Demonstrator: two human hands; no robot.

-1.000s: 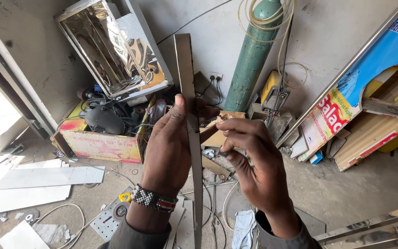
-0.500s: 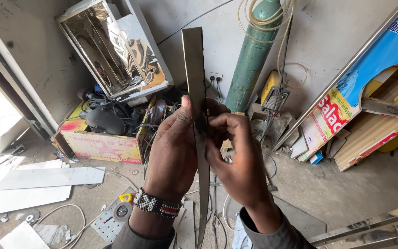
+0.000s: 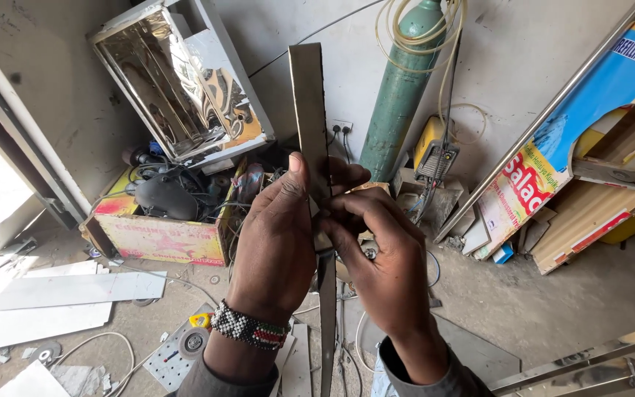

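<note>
Fingers (image 3: 299,187) of left hand (image 3: 273,250) and right hand (image 3: 384,265) clamped on upright metal strip (image 3: 309,110), backs toward camera

Two hands, the left hand (image 3: 277,235) and the right hand (image 3: 384,257), share one long flat grey metal strip (image 3: 309,110). Beyond them stand one tall green gas cylinder (image 3: 400,92) and one open cardboard box (image 3: 163,235) (stuffed with cables), with two pale flat sheets (image 3: 53,301) lying left of the hands.

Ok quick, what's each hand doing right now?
Left hand: closed on the long metal strip.
Right hand: fingers pinching the same strip.
</note>
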